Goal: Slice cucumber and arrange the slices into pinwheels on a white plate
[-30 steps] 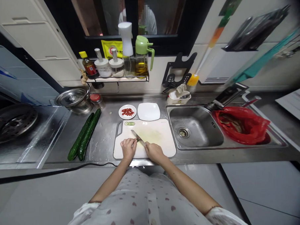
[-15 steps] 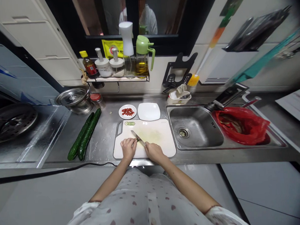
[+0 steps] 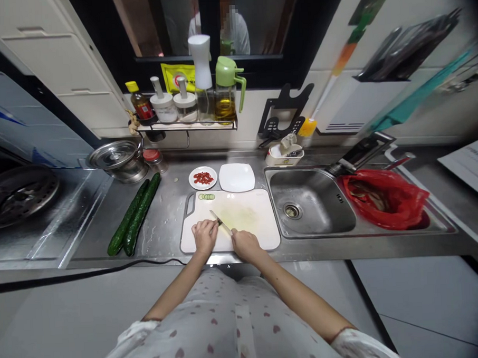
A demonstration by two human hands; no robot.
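Observation:
My right hand (image 3: 245, 244) is closed round the handle of a kitchen knife (image 3: 222, 222), whose blade slants up and left over the white cutting board (image 3: 260, 215). The blade lies close against my left hand (image 3: 205, 236). Its bent fingers press on a small dark-green piece of cucumber (image 3: 219, 221), mostly covered by the fingers. Pale cucumber slices (image 3: 206, 197) overlap in a short row at the board's upper left. Behind the board sit a white plate of chopped red pieces (image 3: 203, 178) and a bare white square plate (image 3: 237, 177).
Two whole cucumbers (image 3: 135, 215) lie on the steel counter to the left, near a lidded pot (image 3: 117, 159) and red-capped jar (image 3: 154, 159). A sink (image 3: 311, 202) and red plastic bag (image 3: 386, 201) are to the right. Bottles stand on a wall shelf (image 3: 187, 126).
The knife's tip has shifted slightly down and right, and more of the dark-green piece shows beside the blade. Both hands stay in nearly the same place.

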